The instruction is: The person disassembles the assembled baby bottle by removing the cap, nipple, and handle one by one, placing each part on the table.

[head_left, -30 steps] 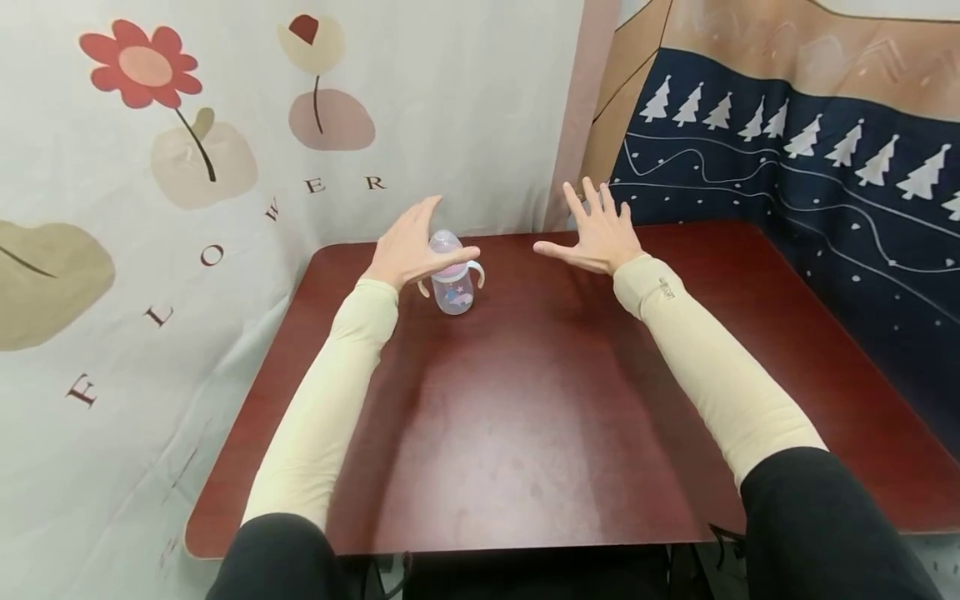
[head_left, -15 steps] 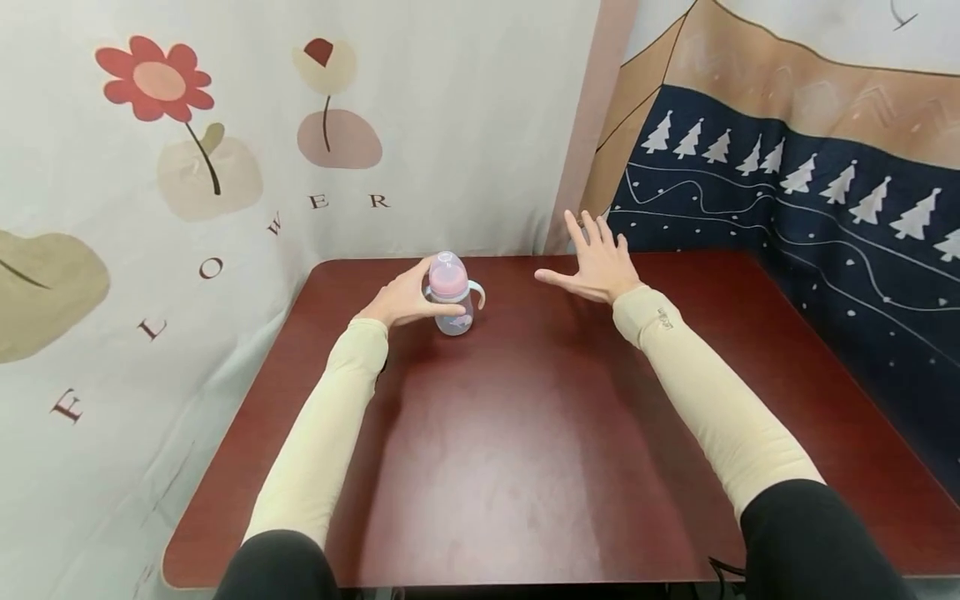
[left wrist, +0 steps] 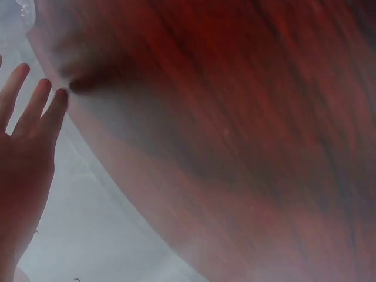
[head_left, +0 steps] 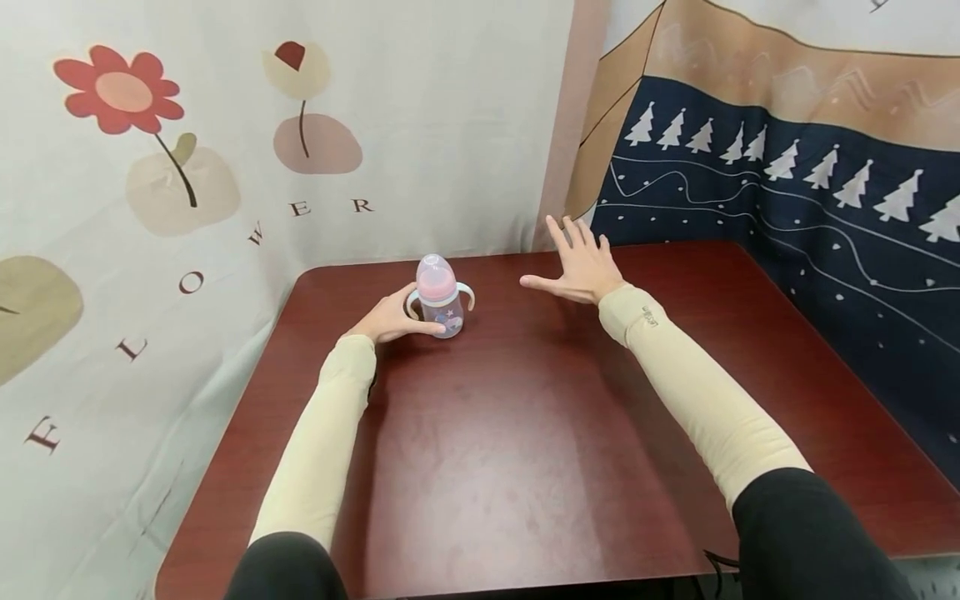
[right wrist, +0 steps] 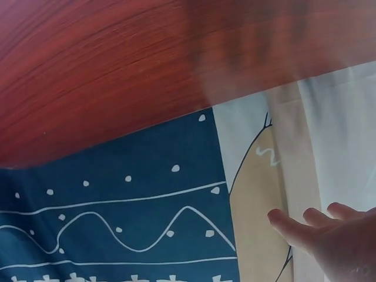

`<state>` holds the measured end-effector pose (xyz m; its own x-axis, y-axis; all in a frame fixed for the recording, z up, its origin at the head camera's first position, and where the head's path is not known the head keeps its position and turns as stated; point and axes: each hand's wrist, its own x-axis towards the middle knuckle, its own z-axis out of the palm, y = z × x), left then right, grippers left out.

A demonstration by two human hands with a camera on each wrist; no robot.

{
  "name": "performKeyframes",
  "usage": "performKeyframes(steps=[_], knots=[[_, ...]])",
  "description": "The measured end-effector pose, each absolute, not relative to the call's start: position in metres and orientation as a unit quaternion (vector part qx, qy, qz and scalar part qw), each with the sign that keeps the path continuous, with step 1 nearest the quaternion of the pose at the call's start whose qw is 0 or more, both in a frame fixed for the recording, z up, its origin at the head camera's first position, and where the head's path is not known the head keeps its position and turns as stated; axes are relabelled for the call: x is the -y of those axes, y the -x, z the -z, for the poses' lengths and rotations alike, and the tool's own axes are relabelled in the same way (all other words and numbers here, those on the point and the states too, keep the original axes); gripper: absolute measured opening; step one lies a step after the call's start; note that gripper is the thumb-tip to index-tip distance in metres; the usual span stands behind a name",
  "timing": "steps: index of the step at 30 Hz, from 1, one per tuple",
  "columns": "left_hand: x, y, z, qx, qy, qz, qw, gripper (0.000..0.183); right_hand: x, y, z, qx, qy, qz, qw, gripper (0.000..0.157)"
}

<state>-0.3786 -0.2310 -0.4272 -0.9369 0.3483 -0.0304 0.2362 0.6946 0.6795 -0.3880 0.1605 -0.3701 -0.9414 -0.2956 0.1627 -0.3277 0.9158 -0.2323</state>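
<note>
A baby bottle (head_left: 437, 283) with a clear dome cap, a pink top and two pale curved handles stands upright on the table in the head view. My left hand (head_left: 392, 318) is at its left side, thumb across the front of the lower body; the far fingers are partly hidden behind the bottle. In the left wrist view, the fingers of that left hand (left wrist: 29, 135) look straight and spread. My right hand (head_left: 579, 268) hovers over the table's back, right of the bottle, with fingers spread and nothing held; part of this right hand (right wrist: 335, 235) shows in the right wrist view.
The red-brown wooden table (head_left: 487, 467) has rounded corners. A pale flower-print curtain (head_left: 450, 125) hangs behind and left of it. On the right hangs a dark blue curtain (head_left: 787, 217) with white trees. A black cable (head_left: 722, 562) shows at the front edge.
My left hand has lowered from above and in front of the bottle to its left side, thumb now low on its body. The right hand stays spread, while the head view has shifted slightly.
</note>
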Motion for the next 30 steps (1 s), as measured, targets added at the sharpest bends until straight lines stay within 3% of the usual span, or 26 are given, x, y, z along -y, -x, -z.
performKeyframes(steps=[11,22,26,30], knots=[[0.221,0.382,0.43,-0.896,-0.162,-0.404,0.083,0.084,-0.156,0.39,0.377,0.972,-0.174,-0.146,0.061,0.121],[0.204,0.39,0.42,-0.894,-0.188,-0.406,0.025,0.07,-0.151,0.389,0.366,0.958,-0.181,-0.206,0.086,0.12],[0.193,0.391,0.411,-0.895,-0.2,-0.398,0.005,0.072,-0.147,0.385,0.361,0.948,-0.196,-0.231,0.095,0.121],[0.181,0.385,0.407,-0.894,-0.204,-0.399,0.004,0.079,-0.144,0.377,0.359,0.927,-0.213,-0.302,0.065,0.123]])
